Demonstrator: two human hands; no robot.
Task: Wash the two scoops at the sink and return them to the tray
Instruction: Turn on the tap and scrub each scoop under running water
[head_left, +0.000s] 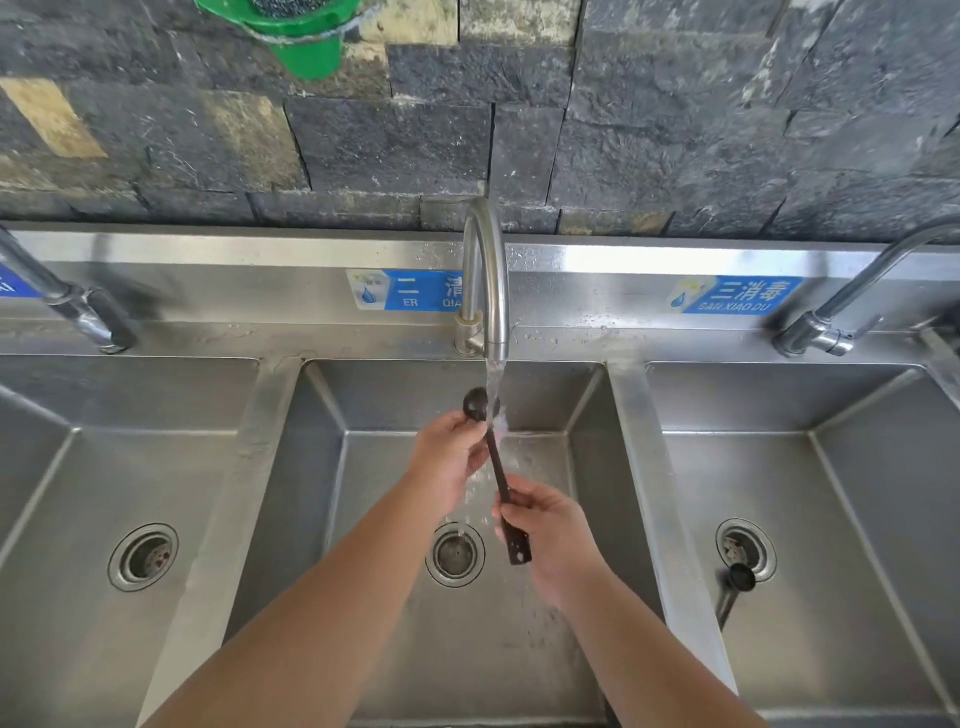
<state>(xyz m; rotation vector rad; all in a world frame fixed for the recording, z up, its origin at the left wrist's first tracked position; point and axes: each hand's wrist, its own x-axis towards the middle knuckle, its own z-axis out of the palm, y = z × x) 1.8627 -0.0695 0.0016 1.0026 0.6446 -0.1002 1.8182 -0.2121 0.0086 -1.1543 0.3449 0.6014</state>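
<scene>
**Scoop under running water at the middle basin**

At the centre of the frame a dark long-handled scoop (496, 467) is held over the middle basin (322, 415) of a three-basin steel sink. Its round bowl sits at the top, just under the spout of the curved middle tap (485, 270), and water (493, 379) runs down onto it and along the handle toward the drain (455, 555) below.

The left hand (449, 457) holds the scoop just below the bowl, its fingers (470, 421) curled against the upper handle. The right hand (550, 535) holds the lower handle, fingers (519, 499) closed around it, with the flat perforated end of the handle sticking out beneath them.

The second scoop (735, 587) lies in the right basin (857, 426) at the lower right of the frame, its bowl beside that basin's drain (746, 550) and its handle pointing down toward the near edge. It looks blurred.

Blue labels (737, 295) run along the steel backsplash behind the taps. A green plastic object (291, 31) hangs on the dark stone wall (727, 104) at the upper left. The left basin (78, 467) takes the lower left of the frame.
</scene>
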